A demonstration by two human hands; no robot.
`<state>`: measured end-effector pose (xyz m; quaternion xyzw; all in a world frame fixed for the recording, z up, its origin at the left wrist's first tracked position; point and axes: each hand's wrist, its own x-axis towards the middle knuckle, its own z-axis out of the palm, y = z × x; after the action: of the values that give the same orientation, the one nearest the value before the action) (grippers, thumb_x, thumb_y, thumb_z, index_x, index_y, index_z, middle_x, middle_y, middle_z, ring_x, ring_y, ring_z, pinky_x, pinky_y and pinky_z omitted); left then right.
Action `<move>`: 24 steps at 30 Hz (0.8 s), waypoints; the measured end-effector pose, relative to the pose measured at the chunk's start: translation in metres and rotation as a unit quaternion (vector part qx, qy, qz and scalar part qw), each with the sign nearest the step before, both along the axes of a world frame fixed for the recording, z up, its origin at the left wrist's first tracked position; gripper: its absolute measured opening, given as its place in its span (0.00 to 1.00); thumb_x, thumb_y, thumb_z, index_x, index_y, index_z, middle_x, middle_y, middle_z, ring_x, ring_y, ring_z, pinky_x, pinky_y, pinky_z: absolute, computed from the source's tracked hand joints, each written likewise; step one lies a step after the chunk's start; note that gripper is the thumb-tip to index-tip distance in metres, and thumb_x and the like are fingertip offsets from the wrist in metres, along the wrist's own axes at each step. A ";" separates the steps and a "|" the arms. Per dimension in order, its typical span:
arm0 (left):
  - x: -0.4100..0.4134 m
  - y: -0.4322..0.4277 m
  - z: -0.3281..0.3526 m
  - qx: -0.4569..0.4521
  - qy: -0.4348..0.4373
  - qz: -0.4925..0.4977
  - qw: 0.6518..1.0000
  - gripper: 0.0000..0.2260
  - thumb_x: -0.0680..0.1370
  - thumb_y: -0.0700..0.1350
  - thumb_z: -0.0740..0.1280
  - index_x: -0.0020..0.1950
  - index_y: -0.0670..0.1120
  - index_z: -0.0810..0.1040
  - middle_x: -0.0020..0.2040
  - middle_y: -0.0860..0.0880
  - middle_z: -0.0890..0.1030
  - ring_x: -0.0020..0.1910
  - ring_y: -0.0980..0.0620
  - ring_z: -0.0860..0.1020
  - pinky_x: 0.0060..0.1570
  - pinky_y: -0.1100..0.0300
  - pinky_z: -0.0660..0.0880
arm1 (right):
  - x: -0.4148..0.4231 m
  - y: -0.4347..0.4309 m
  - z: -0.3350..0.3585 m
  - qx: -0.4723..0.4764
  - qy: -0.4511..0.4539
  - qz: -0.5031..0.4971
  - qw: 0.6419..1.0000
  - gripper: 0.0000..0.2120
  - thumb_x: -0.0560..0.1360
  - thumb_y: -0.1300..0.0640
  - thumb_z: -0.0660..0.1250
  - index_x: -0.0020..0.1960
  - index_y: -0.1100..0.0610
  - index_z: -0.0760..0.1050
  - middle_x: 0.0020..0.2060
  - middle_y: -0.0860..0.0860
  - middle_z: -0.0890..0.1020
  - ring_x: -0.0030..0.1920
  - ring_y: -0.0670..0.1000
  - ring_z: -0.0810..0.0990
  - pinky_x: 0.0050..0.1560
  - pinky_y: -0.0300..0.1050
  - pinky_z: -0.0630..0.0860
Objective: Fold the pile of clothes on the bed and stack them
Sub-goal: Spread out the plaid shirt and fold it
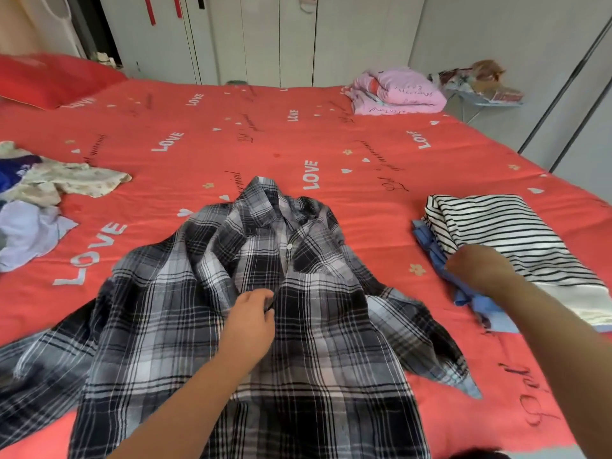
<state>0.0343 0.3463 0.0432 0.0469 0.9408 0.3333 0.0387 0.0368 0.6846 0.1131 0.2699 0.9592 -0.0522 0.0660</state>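
Note:
A black, grey and white plaid shirt (298,326) lies spread front-up across the near middle of the red bed (265,134), collar toward the far side. My left hand (251,323) pinches the shirt's button placket near its middle. To the right a folded black-and-white striped garment (503,233) sits on top of a folded blue garment (463,293). My right hand (480,265) rests on the near left corner of that stack, fingers curled down onto the blue cloth; whether they grip it is hidden. An unfolded pile of clothes (36,200) lies at the left edge.
A folded pink quilt (397,91) sits at the bed's far right corner, with a cluttered stand (480,84) beside it. A red pillow (49,77) lies at the far left. White wardrobe doors (265,38) stand behind the bed.

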 end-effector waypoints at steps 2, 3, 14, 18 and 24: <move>-0.014 0.009 0.000 0.007 -0.013 -0.003 1.000 0.17 0.80 0.40 0.58 0.69 0.46 0.68 0.62 0.45 0.73 0.46 0.51 0.76 0.48 0.59 0.74 | -0.011 0.000 0.004 0.009 -0.027 0.050 0.998 0.17 0.75 0.51 0.62 0.55 0.63 0.76 0.57 0.60 0.79 0.54 0.56 0.76 0.49 0.42 0.69; -0.021 0.014 0.000 0.013 -0.015 -0.002 1.000 0.17 0.80 0.40 0.57 0.69 0.46 0.68 0.62 0.45 0.74 0.49 0.50 0.76 0.49 0.57 0.75 | -0.010 -0.005 0.000 -0.024 -0.046 0.072 0.996 0.20 0.75 0.50 0.65 0.60 0.62 0.74 0.60 0.58 0.77 0.56 0.55 0.75 0.51 0.41 0.69; -0.075 0.044 -0.010 0.027 -0.052 0.009 0.998 0.18 0.81 0.44 0.58 0.70 0.44 0.64 0.38 0.56 0.70 0.31 0.59 0.70 0.31 0.63 0.68 | -0.048 -0.012 0.000 0.003 0.123 0.067 0.990 0.10 0.72 0.56 0.64 0.51 0.56 0.79 0.49 0.57 0.81 0.51 0.58 0.78 0.46 0.45 0.72; -0.088 0.056 -0.006 0.047 -0.067 0.011 0.997 0.18 0.81 0.46 0.58 0.70 0.43 0.65 0.56 0.44 0.78 0.47 0.50 0.76 0.43 0.62 0.68 | -0.062 0.019 0.055 0.003 0.241 0.031 0.970 0.06 0.70 0.61 0.66 0.44 0.60 0.80 0.41 0.60 0.83 0.47 0.60 0.80 0.41 0.44 0.69; -0.111 0.074 -0.011 0.035 -0.095 -0.003 0.995 0.21 0.81 0.48 0.57 0.72 0.42 0.63 0.65 0.43 0.74 0.60 0.45 0.75 0.53 0.58 0.70 | -0.065 0.089 0.094 0.015 0.358 -0.071 0.931 0.13 0.67 0.61 0.64 0.50 0.60 0.81 0.48 0.62 0.82 0.51 0.62 0.78 0.51 0.49 0.73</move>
<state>-0.0771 0.4206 0.0320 0.0191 0.9206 0.3686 0.1273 -0.0285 0.7732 0.2071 0.3012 0.8983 -0.1357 -0.2897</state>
